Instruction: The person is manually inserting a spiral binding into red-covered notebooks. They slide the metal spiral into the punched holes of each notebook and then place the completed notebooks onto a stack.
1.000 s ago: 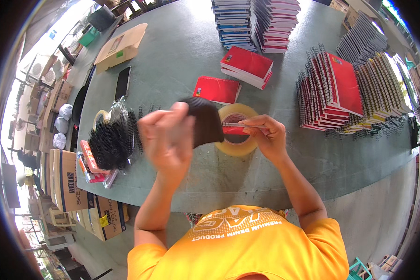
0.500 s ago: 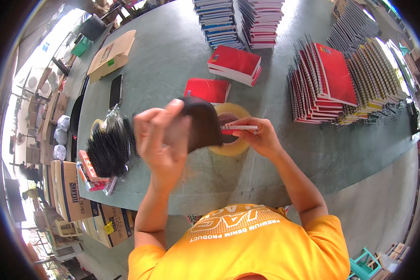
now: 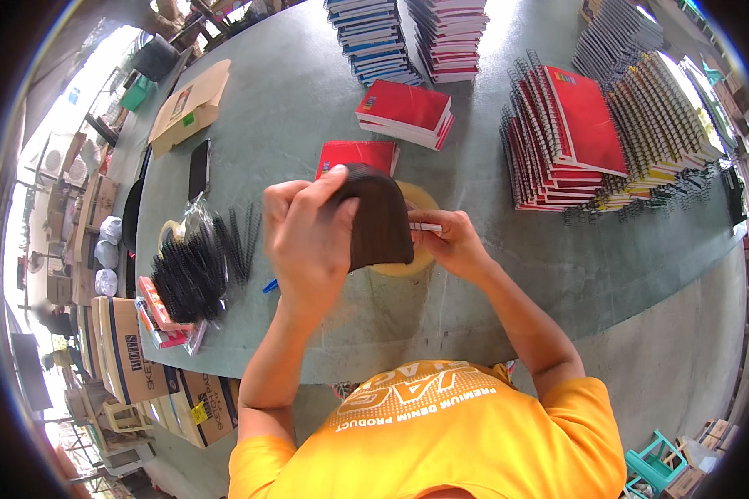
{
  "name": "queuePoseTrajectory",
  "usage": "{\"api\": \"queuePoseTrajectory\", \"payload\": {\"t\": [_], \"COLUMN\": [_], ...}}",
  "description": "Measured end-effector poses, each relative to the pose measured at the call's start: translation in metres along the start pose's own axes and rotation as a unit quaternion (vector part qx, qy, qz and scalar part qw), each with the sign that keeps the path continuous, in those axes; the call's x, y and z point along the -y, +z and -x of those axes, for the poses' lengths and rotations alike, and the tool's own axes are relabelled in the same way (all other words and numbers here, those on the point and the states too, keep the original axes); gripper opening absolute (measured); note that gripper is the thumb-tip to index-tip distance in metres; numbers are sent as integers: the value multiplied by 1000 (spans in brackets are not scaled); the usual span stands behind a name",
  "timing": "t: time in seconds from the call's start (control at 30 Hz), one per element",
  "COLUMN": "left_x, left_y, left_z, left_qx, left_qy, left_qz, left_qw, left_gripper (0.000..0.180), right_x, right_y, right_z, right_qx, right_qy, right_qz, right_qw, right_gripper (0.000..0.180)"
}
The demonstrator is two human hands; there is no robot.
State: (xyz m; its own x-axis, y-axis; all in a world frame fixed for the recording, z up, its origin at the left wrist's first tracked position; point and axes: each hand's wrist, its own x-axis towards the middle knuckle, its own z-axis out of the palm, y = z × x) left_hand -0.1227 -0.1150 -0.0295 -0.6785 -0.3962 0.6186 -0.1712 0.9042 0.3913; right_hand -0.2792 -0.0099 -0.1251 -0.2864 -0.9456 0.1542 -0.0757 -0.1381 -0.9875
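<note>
My left hand (image 3: 306, 229) is closed on a dark brown, curved, flat-looking piece (image 3: 380, 218) whose kind I cannot make out. It stands up in front of me with its edge toward my right hand (image 3: 451, 241), which pinches a thin white-and-red item (image 3: 427, 227), partly hidden behind the dark piece. Under both, a wide yellowish tape roll (image 3: 404, 268) lies on the table, mostly covered. Just beyond, a red notebook (image 3: 358, 155) lies partly hidden by my left hand and the dark piece. A blue pen-like tip (image 3: 270, 286) shows beside my left forearm.
Black plastic binding combs (image 3: 193, 279) lie in a bag at left, near a phone (image 3: 200, 170) and a cardboard piece (image 3: 190, 104). More red notebooks (image 3: 406, 108) sit beyond, before tall notebook stacks (image 3: 374, 41). Spiral-bound red notebooks (image 3: 587, 121) pile at right; cartons (image 3: 125, 337) stand at left.
My left hand and the dark piece have shifted right, closer to my right hand. The blue tip now shows beside my left forearm. The whole view has shifted slightly.
</note>
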Motion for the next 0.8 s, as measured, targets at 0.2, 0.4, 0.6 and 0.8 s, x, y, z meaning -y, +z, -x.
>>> {"api": "queuePoseTrajectory", "payload": {"t": [0.2, 0.4, 0.6, 0.8], "left_x": [-20, -23, -2, -11], "left_y": [24, 12, 20, 43], "left_z": [74, 26, -5, -7], "left_qx": [168, 62, 165, 191], "left_qy": [-82, 24, 71, 65], "left_qz": [120, -10, -17, 57], "left_qw": [975, 998, 984, 978], "left_gripper": [31, 28, 25, 21], "right_x": [2, 7, -8, -20], "right_y": [3, 4, -1, -3], "right_z": [-2, 0, 15, 18], "right_qx": [5, -32, -63, -74], "right_qy": [-70, -89, -11, -14], "right_qz": [-120, -189, -107, -68], "right_qw": [990, 977, 992, 995], "right_gripper": [26, 23, 21, 24]}}
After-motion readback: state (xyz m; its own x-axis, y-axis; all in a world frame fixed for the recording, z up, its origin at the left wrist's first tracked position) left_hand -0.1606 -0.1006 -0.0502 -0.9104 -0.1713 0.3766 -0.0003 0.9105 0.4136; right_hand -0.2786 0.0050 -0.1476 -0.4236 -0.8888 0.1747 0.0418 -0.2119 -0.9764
